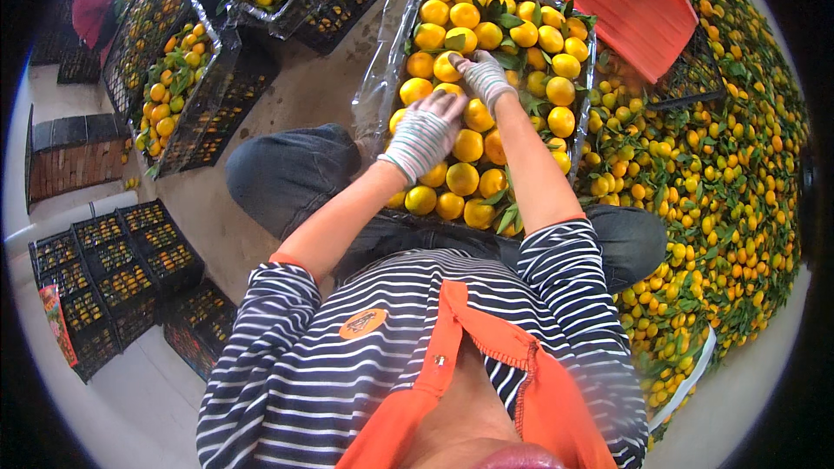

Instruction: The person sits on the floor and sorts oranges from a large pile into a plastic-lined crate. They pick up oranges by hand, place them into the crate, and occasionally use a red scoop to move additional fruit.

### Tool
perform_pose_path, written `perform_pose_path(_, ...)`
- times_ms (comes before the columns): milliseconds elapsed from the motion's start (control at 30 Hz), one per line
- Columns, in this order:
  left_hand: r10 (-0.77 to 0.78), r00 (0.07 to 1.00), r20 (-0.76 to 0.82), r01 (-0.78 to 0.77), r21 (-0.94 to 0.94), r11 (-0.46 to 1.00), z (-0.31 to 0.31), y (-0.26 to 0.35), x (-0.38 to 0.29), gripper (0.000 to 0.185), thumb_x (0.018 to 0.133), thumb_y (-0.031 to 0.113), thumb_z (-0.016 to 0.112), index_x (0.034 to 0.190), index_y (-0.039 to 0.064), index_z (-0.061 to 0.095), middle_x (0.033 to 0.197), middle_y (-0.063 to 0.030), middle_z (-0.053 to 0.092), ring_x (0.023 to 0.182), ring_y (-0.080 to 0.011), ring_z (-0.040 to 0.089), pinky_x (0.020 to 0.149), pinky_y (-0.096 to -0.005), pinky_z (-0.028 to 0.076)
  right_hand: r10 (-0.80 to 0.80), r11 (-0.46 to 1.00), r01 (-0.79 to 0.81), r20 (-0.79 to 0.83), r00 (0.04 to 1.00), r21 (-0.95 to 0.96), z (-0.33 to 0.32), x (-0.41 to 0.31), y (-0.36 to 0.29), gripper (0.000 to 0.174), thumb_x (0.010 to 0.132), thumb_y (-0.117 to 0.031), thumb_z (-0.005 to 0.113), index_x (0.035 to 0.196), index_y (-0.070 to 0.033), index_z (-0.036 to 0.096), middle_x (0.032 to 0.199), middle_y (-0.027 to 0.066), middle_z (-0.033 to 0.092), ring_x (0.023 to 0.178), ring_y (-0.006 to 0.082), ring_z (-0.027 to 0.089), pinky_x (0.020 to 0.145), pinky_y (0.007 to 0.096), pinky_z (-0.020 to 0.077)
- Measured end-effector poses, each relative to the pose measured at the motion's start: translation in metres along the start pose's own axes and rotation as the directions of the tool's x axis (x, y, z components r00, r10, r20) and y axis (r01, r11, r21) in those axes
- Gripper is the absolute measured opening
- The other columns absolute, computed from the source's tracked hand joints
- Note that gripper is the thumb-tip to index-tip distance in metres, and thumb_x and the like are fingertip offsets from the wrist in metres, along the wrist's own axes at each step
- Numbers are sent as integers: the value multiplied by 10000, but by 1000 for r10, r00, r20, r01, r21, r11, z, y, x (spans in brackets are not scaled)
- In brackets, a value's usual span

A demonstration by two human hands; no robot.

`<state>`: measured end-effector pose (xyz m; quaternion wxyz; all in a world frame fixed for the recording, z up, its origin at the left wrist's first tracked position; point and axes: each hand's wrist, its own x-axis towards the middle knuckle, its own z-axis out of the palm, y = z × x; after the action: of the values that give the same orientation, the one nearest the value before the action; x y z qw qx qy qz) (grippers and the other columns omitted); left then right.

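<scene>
Before me stands a crate (589, 114) lined with clear plastic film (378, 68) and filled with rows of mandarins (468, 145), some with green leaves. Both my hands wear striped fingerless-looking knit gloves. Over the left-middle rows rests my left hand (427, 130), its fingers bent against the fruit near a mandarin (449, 89). My right hand (485, 75) reaches in from the right, with thumb and fingertips at another mandarin (445, 67). Whether either hand grips a fruit is hidden by the fingers. Leaves (511, 60) show between the fruit beside my right hand.
A large heap of leafy mandarins (710, 208) spreads along the right. An orange-red plastic scoop (625, 3) lies on a black crate (694, 75) there. Filled crates (225, 104) stand at left, stacked crates (117, 273) lower left. A person's red sleeve (94, 6) shows far left.
</scene>
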<state>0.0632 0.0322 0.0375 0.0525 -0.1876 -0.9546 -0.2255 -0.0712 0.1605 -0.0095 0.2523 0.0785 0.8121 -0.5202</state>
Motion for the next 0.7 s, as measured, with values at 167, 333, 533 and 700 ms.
perform_pose_path(167, 1, 973, -231, -4, -15, 1000, -8, -37, 62, 466, 849, 95, 509, 1314, 97, 466, 1177, -155, 560, 1106, -320, 529, 947, -412, 429, -435, 841, 293, -247, 866, -454, -40, -6, -13, 257, 816, -262, 636, 1033, -125, 626, 992, 185, 633, 957, 347, 597, 848, 436, 468)
perform_pose_path(333, 117, 989, -88, -110, 72, 991, 9, -65, 142, 512, 817, 66, 500, 1325, 125, 466, 1258, -126, 534, 1192, -296, 483, 1012, -404, 379, -596, 333, 309, 55, 801, -891, -77, 13, -36, 297, 774, -271, 683, 1056, -195, 632, 1100, 71, 597, 1029, 291, 557, 880, 428, 453)
perform_pose_path(533, 162, 987, -18, -154, 223, 963, 39, -69, 157, 515, 814, 115, 522, 1325, 153, 464, 1311, -75, 514, 1238, -289, 452, 1039, -439, 347, -570, 385, 205, -58, 820, -900, -88, 54, -36, 227, 795, -321, 647, 1009, -249, 669, 1068, 50, 608, 996, 271, 564, 859, 441, 453)
perform_pose_path(700, 268, 954, 136, -299, 341, 891, 33, -61, 154, 542, 798, 175, 559, 1329, 130, 458, 1309, -59, 517, 1259, -295, 420, 1058, -471, 323, -619, 350, 242, -29, 785, -905, -84, 63, -35, 206, 794, -288, 638, 992, -247, 676, 1017, 48, 636, 967, 260, 597, 827, 424, 481)
